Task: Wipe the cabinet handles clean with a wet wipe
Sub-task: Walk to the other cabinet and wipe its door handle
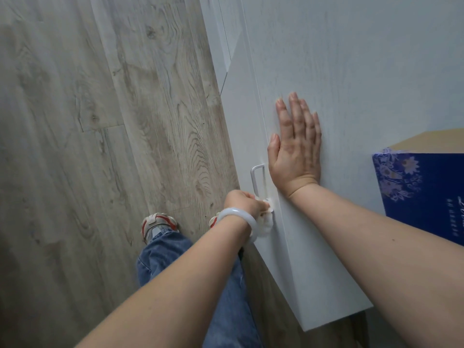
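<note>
The left hand [242, 200], wearing a pale bangle [238, 217], is clutching a crumpled white wet wipe [265, 223], its fingers curled tight around it, and pressing it against the near end of the white cabinet handle [256, 180]. Just beyond, the right hand [295, 149] is lying flat on the cabinet door [351, 84], fingers straight and close together. A blue patterned box [421, 194] is sitting to the right.

handle [256, 179]: white bar, on cabinet door | wipe [265, 223]: white, crumpled, at its near end
</note>
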